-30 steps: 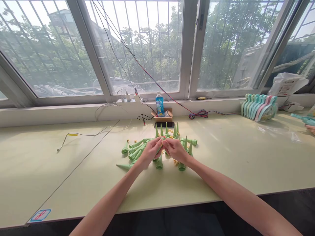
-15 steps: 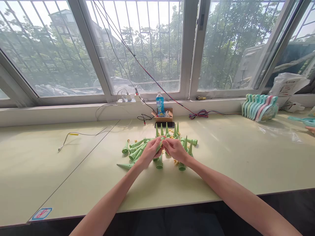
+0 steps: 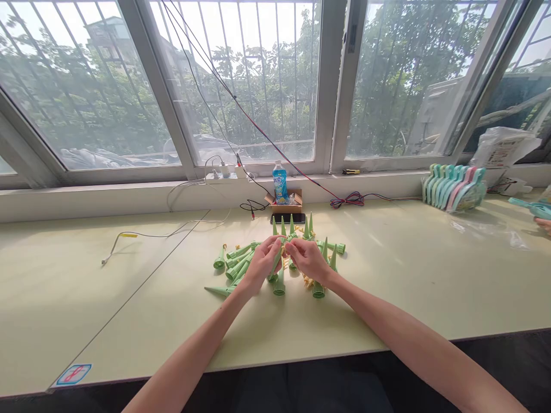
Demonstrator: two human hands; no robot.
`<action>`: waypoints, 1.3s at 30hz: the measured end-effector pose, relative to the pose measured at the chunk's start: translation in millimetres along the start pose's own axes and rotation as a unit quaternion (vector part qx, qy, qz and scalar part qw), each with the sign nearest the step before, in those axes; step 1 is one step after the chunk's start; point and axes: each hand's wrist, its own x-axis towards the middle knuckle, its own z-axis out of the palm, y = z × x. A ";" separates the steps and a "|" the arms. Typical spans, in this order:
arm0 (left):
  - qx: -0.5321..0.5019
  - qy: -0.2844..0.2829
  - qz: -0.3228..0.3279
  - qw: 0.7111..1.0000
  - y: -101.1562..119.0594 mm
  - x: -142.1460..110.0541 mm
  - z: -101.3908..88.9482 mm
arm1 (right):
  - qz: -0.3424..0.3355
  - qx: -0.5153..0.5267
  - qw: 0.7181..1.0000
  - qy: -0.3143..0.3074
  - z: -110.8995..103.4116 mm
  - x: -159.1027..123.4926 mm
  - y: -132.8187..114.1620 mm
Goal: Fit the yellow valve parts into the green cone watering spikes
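Currently, our left hand [image 3: 263, 261] is curled around one green cone [image 3: 276, 262], above the counter [image 3: 408, 275] among other cones [image 3: 241, 268]; our right hand [image 3: 307, 259] pinches just beside it, on what we cannot tell.

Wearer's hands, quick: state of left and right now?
Left hand: closed, holding a green cone.
Right hand: fingers pinched closed beside it; what they grip cannot be told.

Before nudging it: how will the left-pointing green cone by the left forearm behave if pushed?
The green cone may roll in a curve: it lies on its side and tapers. It looks stiff, with a straight point. Probably light, if hollow like the open-ended cone.
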 end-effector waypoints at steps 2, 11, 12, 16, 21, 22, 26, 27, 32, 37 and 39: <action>-0.001 0.033 0.002 0.999 -0.9 0.4 -0.1 | 0.008 -0.009 1.000 0.014 -1.3 0.9 1.4; 0.034 0.103 0.062 0.992 -11.2 6.2 -1.5 | 0.018 -0.061 0.994 0.086 -7.7 4.8 9.2; 0.050 0.107 0.066 0.991 -11.7 6.1 -2.0 | 0.014 -0.070 0.993 0.089 -8.1 4.8 10.2; 0.104 0.126 0.084 0.983 -14.0 5.5 -3.6 | 0.001 -0.102 0.993 0.063 -7.6 3.9 13.8; 0.129 0.145 0.102 0.976 -16.8 6.0 -4.3 | -0.021 -0.151 0.988 -0.011 -5.0 2.9 14.4; 0.133 0.147 0.105 0.975 -16.9 6.0 -4.3 | -0.026 -0.163 0.986 -0.026 -4.5 2.6 14.6; 0.140 0.149 0.110 0.973 -15.8 5.4 -3.7 | -0.041 -0.197 0.977 -0.070 -2.9 1.1 18.4; 0.139 0.148 0.111 0.973 -15.4 5.2 -3.5 | -0.045 -0.203 0.975 -0.079 -2.5 0.8 19.9; 0.136 0.147 0.111 0.973 -14.0 4.6 -2.5 | -0.073 -0.232 0.964 -0.107 -0.7 1.0 26.0; 0.137 0.146 0.111 0.973 -15.2 4.2 -1.8 | -0.076 -0.263 0.954 -0.117 0.2 0.9 25.8; 0.138 0.143 0.111 0.974 -15.5 4.0 -1.7 | -0.080 -0.268 0.952 -0.124 0.3 0.4 24.8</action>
